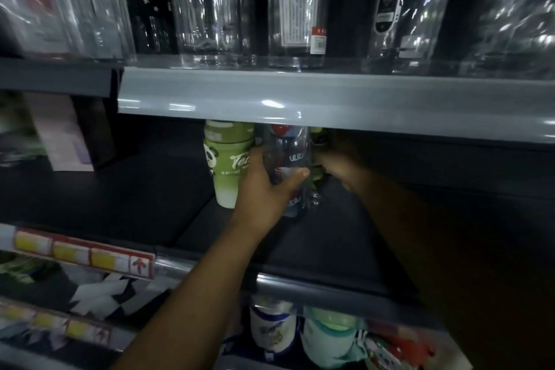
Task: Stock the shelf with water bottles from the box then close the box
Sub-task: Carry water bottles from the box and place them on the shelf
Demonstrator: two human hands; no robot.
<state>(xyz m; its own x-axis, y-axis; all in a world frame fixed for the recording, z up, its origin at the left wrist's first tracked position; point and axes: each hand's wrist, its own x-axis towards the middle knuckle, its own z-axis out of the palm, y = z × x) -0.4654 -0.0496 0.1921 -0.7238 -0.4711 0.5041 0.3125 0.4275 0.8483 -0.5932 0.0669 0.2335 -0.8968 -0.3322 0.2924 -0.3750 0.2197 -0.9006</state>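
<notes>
Both my arms reach into the dark middle shelf [120, 207]. My left hand [264, 192] grips a clear water bottle [289, 156] with a red and blue print, thumb across its front. The bottle stands about upright, its top hidden behind the grey shelf edge above. My right hand [339, 164] is deeper in, just right of that bottle, and seems to hold a second bottle [315, 180] with green on it; its fingers are mostly hidden in shadow. The box is out of view.
A green panda bottle [228, 159] stands just left of my left hand. The grey shelf edge [300, 99] above carries clear boxed bottles. A pale carton [64, 135] stands at far left. Below, more bottles [271, 327] and price tags [81, 251] sit on the lower shelf.
</notes>
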